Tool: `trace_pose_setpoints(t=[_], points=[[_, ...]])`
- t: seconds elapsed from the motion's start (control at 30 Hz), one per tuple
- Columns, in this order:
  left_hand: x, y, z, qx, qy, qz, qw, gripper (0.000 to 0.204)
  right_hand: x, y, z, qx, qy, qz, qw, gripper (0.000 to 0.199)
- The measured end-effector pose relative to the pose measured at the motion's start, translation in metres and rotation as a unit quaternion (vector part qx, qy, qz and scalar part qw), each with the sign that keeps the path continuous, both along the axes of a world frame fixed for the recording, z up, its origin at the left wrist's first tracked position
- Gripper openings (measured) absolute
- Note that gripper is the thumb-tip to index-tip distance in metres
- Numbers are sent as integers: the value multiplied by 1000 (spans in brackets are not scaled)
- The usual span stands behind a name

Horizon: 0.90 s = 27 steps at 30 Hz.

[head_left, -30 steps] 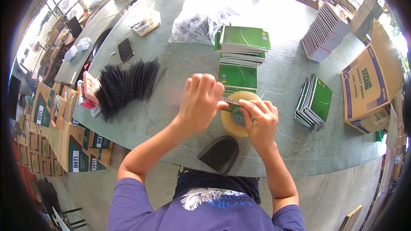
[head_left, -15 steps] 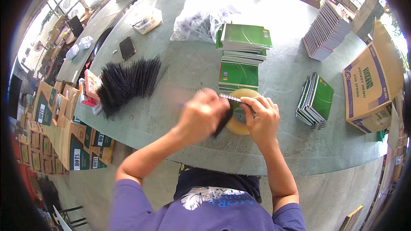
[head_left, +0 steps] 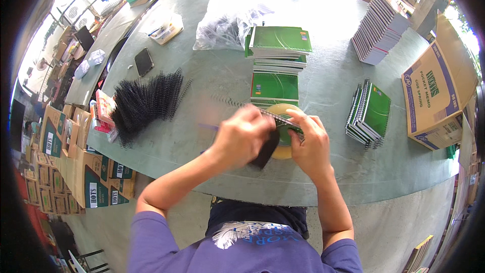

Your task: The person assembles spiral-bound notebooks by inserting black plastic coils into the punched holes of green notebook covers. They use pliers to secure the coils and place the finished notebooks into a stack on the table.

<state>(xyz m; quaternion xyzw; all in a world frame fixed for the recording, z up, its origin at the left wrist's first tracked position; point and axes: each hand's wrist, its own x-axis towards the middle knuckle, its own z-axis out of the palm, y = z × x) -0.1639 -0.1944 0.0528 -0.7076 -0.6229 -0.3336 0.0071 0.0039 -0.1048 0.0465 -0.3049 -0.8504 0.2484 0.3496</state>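
Observation:
My right hand pinches a small notebook by its edge, where a row of holes or rings shows, thumb near me and fingers on the far side. My left hand, smeared by motion, is closed at the other end of that edge. A black spiral coil sticks out to the left past its fingers. Its gripped end is hidden. A dark flat piece hangs below the left fingers; I cannot tell whether it belongs to the notebook. Behind the right hand lies a large yellowish tape roll.
Stacked green notebooks stand just beyond my hands. Black spiral coils are heaped at left, near a dark phone and a clear plastic bag. Rightward are bound notebooks, a taller stack and an open carton.
My left hand still works at the notebook's edge, and the coil's free end has shifted. The notebook is tilted a little differently in my right hand. The whole view has shifted slightly.

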Motion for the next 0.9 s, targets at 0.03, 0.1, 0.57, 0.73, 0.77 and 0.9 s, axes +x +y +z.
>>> trace_pose_setpoints(t=[0.03,0.1,0.57,0.73,0.77,0.9], points=[[5,-5,-13,-101,7,-52,993,24,5,5,-2,-86,35,22,995,24],[7,-1,-2,26,-43,-13,999,25,23,23,-17,-258,109,53,959,25],[24,26,14,60,-73,-32,995,24,40,25,-45,-363,203,87,905,26],[36,33,23,71,-89,1,994,27,40,26,-54,-358,200,97,907,28],[39,32,17,8,-84,-45,995,27,39,26,-53,-365,202,96,904,28],[27,47,36,191,-86,56,976,27,43,26,-54,-362,151,105,914,31]])
